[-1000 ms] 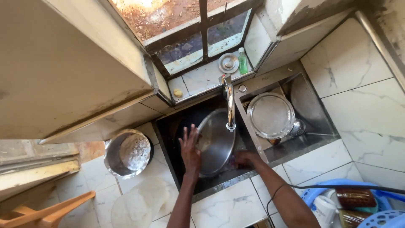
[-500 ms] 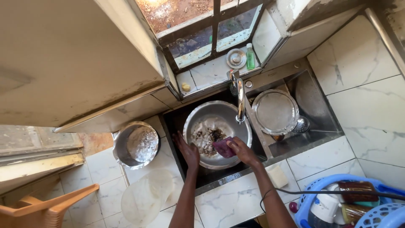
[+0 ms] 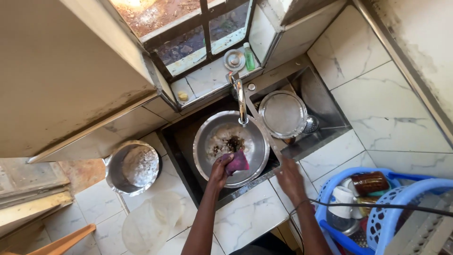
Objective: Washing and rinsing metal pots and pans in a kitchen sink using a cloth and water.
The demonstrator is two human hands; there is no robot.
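A large steel bowl (image 3: 204,153) with dark and white food residue sits in the left sink basin under the tap (image 3: 240,101). My left hand (image 3: 218,167) reaches over the bowl's near rim and grips a purple scrubbing cloth (image 3: 238,162) against the inside of the bowl. My right hand (image 3: 289,178) is outside the bowl, over the tiled counter edge at the sink's front right corner. It is blurred, holds nothing, and its fingers are apart.
A round steel plate (image 3: 283,113) lies in the right basin. A steel pot (image 3: 133,166) and a clear plastic lid (image 3: 151,222) sit on the counter to the left. A blue basket (image 3: 330,231) of dishes stands at right under a black cable (image 3: 377,206). A green bottle (image 3: 248,56) stands on the windowsill.
The bowl went from tilted on edge to lying flat. The purple cloth was at my right hand; now my left hand holds it and my right hand has pulled back to the counter.
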